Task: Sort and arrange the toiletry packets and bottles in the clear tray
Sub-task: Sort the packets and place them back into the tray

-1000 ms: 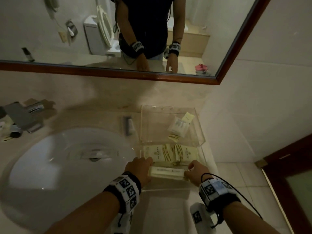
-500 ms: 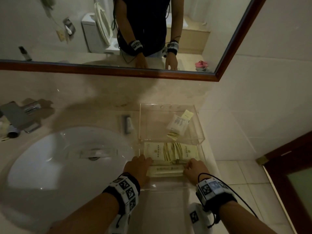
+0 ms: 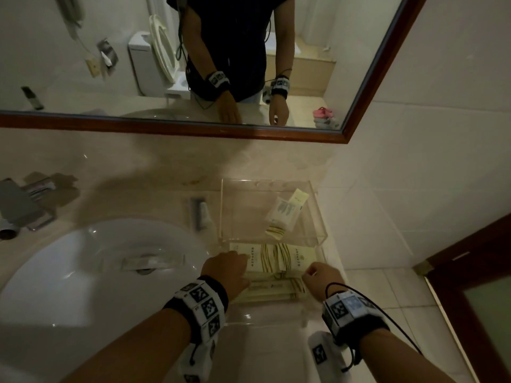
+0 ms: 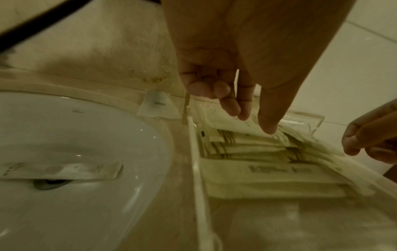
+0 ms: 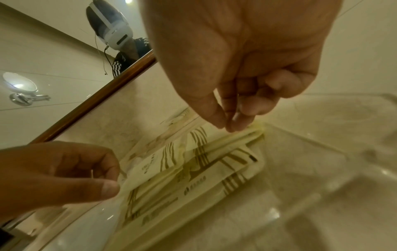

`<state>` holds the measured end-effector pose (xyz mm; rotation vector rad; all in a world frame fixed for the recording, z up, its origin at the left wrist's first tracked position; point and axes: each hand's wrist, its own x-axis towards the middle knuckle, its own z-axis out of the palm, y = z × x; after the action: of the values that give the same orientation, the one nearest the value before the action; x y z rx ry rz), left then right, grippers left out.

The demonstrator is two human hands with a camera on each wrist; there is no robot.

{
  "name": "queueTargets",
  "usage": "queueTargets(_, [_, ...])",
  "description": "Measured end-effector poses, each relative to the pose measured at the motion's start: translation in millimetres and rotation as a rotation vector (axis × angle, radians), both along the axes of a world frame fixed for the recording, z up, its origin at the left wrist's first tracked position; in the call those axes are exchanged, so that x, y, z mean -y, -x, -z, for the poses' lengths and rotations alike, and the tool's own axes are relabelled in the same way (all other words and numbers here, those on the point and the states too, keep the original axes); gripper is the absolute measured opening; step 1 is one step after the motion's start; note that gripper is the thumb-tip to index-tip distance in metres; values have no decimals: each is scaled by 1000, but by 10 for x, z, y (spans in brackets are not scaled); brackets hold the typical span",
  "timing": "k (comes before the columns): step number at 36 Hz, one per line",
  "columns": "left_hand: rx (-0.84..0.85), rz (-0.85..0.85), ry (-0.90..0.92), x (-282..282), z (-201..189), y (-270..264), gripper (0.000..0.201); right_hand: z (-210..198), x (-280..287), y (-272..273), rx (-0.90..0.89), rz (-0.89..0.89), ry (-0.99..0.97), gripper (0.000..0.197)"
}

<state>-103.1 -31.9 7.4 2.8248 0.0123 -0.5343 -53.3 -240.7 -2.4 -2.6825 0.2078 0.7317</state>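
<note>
A clear tray point(image 3: 276, 323) sits on the counter right of the sink and holds several cream packets with gold stripes point(image 3: 279, 258). A long cream packet point(image 3: 276, 288) lies flat at the front of that stack. My left hand point(image 3: 229, 268) pinches the left end of an upper packet point(image 4: 227, 118) between thumb and fingers. At the right end of the packets, my right hand point(image 3: 318, 275) has thumb and fingertips point(image 5: 229, 125) pinched together on a packet end point(image 5: 255, 130). Behind it, a second clear tray point(image 3: 318, 239) holds a few small sachets point(image 3: 284, 214).
A white sink basin point(image 3: 83, 272) lies to the left with a long white packet point(image 3: 152, 262) over its drain. A small tube point(image 3: 203, 211) lies on the counter between basin and trays. The faucet point(image 3: 25, 205) stands far left. A mirror and tiled wall are behind; a wooden door point(image 3: 484, 286) is at the right.
The long cream packet that both hands held above the tray now lies inside it. Both hands have moved forward onto the upper packets.
</note>
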Motion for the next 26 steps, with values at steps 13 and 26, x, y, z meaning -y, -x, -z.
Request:
queueTargets(13, [102, -49, 81, 220, -216, -557, 28, -242, 122, -590, 128, 46, -13, 21])
queueTargets(26, [125, -78, 68, 445, -50, -938, 47, -210, 30, -1169, 225, -83, -23, 29])
